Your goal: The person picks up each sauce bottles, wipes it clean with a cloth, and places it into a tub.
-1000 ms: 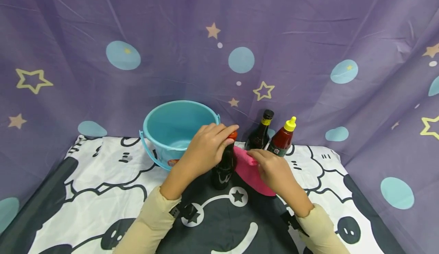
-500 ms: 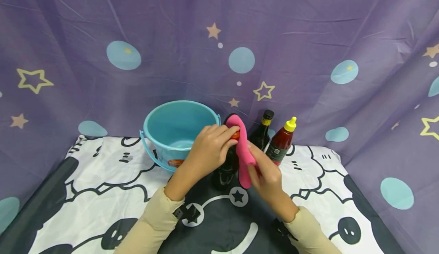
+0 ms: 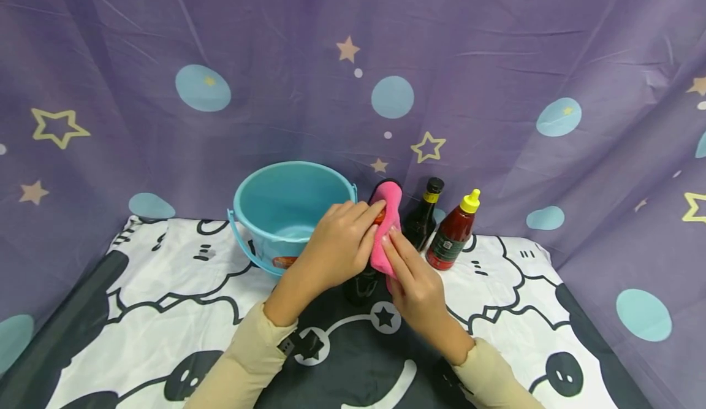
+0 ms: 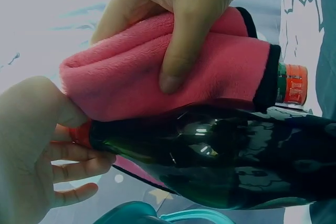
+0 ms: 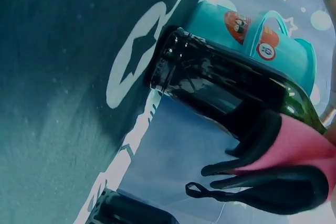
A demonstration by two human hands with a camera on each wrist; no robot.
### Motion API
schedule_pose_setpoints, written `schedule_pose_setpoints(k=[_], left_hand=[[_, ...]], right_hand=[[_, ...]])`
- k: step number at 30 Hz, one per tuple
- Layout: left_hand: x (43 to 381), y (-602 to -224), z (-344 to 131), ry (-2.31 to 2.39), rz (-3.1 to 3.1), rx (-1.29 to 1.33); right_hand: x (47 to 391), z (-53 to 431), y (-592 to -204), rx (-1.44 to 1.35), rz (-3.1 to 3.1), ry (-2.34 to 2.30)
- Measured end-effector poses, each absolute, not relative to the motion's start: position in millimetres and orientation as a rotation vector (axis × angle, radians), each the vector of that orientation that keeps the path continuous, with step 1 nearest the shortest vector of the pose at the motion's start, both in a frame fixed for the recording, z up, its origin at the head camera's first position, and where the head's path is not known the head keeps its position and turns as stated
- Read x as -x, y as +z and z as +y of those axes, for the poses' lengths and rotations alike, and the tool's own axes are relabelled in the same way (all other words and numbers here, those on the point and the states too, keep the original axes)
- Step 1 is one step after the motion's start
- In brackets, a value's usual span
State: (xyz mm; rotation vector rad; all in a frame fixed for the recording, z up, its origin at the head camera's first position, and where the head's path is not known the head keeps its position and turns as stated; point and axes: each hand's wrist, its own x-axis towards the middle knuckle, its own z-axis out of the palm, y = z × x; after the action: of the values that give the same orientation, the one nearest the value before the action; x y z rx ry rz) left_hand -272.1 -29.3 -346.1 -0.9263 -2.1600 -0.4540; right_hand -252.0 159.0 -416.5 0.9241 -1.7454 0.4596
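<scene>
Dark bottle point(image 4: 226, 153) stands on a sheet point(image 3: 171, 274) printed with black-and-white cartoon figures, a purple curtain point(image 3: 469, 41) with stars and blue spots hanging at twelve o'clock. The left hand point(image 3: 336, 246) pinches its red cap point(image 4: 80, 133), and the right hand point(image 3: 416, 280) pinches a folded pink cloth point(image 3: 390, 199) against its neck. From it, an open blue bucket point(image 3: 292, 200) lies at ten o'clock, a black-capped bottle point(image 3: 420, 222) at one, and a yellow-nozzled bottle point(image 3: 452, 234) with red contents at two.

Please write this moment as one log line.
left hand: grips red-capped bottle by top | right hand: holds cloth against it | bucket: at left | yellow-capped bottle: at right
</scene>
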Motion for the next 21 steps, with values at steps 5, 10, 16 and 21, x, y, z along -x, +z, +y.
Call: schedule_pose_setpoints(k=[5,10,16,21], left_hand=[[272,-346,-29,-0.433,-2.157,0.923],[273,-345,-27,-0.407,-2.13,0.912],[273,-347,-26,-0.401,-2.122,0.903],[273,-347,-26,-0.405,-2.136,0.906]], right_hand=[[252,163,-414,-0.923,-1.782,0.445],[253,169,-408,-0.924,-1.845,0.462],[254,172,-406,-0.935,-1.842,0.51],[252,177,-405,-0.933,-1.879,0.524]])
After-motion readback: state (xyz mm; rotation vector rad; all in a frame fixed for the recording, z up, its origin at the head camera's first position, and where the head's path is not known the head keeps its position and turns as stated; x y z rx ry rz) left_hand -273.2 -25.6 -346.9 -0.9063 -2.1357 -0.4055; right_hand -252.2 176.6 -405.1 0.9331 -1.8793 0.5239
